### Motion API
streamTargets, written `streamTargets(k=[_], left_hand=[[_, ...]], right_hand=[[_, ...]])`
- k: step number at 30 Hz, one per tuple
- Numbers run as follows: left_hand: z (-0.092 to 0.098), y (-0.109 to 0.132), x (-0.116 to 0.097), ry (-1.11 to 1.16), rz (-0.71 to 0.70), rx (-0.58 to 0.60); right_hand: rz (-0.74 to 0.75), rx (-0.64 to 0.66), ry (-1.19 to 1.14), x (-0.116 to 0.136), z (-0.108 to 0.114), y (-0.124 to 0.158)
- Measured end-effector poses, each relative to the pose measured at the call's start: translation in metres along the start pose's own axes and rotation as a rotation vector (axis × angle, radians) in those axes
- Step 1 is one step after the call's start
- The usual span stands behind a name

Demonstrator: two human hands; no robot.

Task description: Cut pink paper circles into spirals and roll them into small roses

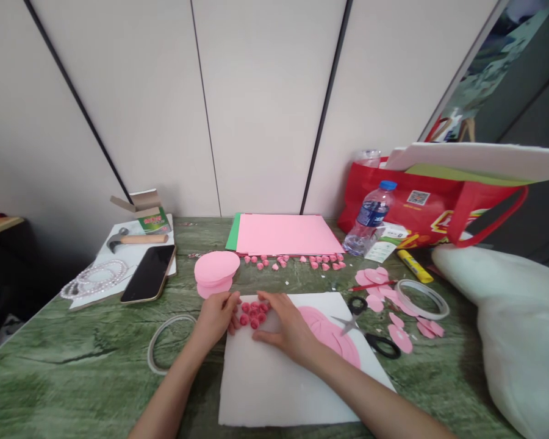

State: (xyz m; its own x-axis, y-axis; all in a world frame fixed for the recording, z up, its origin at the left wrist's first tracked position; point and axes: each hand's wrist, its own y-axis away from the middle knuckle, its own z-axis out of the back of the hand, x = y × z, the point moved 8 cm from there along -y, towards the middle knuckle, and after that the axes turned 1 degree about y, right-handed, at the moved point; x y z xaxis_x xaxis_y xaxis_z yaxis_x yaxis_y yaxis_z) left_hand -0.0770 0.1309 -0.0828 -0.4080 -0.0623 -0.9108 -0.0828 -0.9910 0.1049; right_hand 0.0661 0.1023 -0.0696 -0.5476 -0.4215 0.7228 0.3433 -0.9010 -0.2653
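A tight cluster of small pink rolled paper roses (253,314) lies on a white foam board (265,378) in front of me. Cupped at the cluster's left side is my left hand (216,320), its bent fingers close against the roses at the board's edge. Around the right side curves my right hand (289,329), thumb and fingers apart. Neither hand lifts anything that I can see. On the board's right part rest pink paper circles with spiral cuts (333,335), partly behind my right hand. Scissors (348,323) with black handles lie partly open across them.
Behind the board are pink paper sheets (286,233), loose roses (322,262) and stacked pink circles (216,268). Tape rolls (153,350) flank the board. At left are a phone (149,274) and hammer (137,239); at right, a bottle (370,219) and red bag (421,201).
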Motion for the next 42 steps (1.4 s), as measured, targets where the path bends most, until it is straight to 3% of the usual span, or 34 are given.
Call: streamTargets(k=[8,11,13,16,20,25,42], left_hand=[[0.006,0.001,-0.002,-0.016,-0.004,-0.043],[0.008,0.002,-0.004,-0.037,-0.009,-0.073],[0.013,0.002,-0.005,-0.058,-0.017,-0.125],[0.026,0.004,-0.009,-0.102,-0.045,-0.253],[0.040,0.007,-0.018,-0.151,-0.095,-0.390],[0.043,0.009,-0.024,-0.194,-0.130,-0.433],[0.030,0.011,-0.023,-0.307,-0.144,-0.398]], right_hand=[[-0.019,-0.084,-0.040,-0.004,0.005,0.002],[0.001,-0.188,-0.130,0.000,0.014,0.005],[-0.043,-0.347,-0.286,-0.003,0.027,0.008],[-0.221,-0.586,-0.643,-0.025,0.040,0.014],[-0.399,-0.697,-0.967,-0.052,0.039,0.012],[-0.428,-0.687,-1.051,-0.059,0.035,0.009],[-0.447,-0.633,-0.974,-0.054,0.035,0.007]])
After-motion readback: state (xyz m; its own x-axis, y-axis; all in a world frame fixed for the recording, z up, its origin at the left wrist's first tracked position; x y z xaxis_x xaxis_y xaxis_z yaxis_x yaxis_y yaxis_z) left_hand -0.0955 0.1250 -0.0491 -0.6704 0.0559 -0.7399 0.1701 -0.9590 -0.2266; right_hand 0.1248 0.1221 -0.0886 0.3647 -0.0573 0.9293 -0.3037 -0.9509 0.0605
